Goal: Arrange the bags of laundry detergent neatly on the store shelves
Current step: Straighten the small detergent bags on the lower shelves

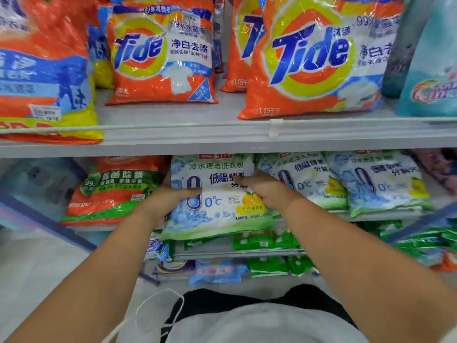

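Observation:
A white, blue and green detergent bag [217, 209] marked 0°C stands tilted at the front of the middle shelf [371, 215]. My left hand [165, 201] grips its left edge, thumb lying across the front. My right hand [264, 186] holds its right side, thumb on the front and fingers hidden behind the bag. Two matching bags [304, 179] [380, 181] stand to its right. An orange and green bag [113, 191] leans to its left.
Orange Tide bags [163, 53] [314, 60] stand on the upper shelf [222, 137], with a teal bag [430, 70] at the far right. Green packets [267, 241] and other small packs fill the lower shelves. A blue crate [29, 191] sits at the left.

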Available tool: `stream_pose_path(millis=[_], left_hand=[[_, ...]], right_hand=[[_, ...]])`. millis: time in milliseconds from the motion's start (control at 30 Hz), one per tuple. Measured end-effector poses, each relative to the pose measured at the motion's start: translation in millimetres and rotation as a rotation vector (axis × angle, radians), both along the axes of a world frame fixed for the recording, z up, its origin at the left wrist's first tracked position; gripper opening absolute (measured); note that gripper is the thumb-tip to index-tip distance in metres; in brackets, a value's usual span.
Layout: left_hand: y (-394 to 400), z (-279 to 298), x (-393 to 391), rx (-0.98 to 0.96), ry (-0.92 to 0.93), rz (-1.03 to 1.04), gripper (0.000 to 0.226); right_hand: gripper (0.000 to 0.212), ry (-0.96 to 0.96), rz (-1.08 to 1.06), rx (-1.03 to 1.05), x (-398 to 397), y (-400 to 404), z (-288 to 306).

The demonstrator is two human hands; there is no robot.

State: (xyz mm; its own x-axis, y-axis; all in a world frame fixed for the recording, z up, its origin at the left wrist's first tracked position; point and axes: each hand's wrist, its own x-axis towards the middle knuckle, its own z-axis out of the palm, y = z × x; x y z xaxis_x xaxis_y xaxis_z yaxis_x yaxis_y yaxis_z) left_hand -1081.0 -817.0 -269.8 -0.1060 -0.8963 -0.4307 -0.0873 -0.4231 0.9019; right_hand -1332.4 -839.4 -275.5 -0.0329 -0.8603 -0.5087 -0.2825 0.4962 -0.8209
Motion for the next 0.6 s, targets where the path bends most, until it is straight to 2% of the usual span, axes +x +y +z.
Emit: stream_pose_path(millis=[100, 233, 433, 533, 600], left_hand=[[5, 4, -19, -0.022, 0.005, 0.046, 0.072], [7, 5, -63, -0.08, 0.006, 0.036, 0.113], [18, 12, -149, -0.124, 0.01, 0.02, 0.098], [14, 23, -186, -0.186, 0.037, 0.016, 0.09], [9, 30, -206, -0.214, 0.039, 0.025, 0.085]], right_hand=[[0.088, -0.036, -0.015, -0.062, -17, 6, 6], [0.086, -0.05, -0.075, -0.123, -62, 16, 17], [0.089, -0.039, -0.104, -0.177, -145, 26, 30], [0.07, 0.009, -0.123, -0.183, -181, 27, 43], [0.037, 0.03, -0.127, -0.174, -201, 22, 53]])
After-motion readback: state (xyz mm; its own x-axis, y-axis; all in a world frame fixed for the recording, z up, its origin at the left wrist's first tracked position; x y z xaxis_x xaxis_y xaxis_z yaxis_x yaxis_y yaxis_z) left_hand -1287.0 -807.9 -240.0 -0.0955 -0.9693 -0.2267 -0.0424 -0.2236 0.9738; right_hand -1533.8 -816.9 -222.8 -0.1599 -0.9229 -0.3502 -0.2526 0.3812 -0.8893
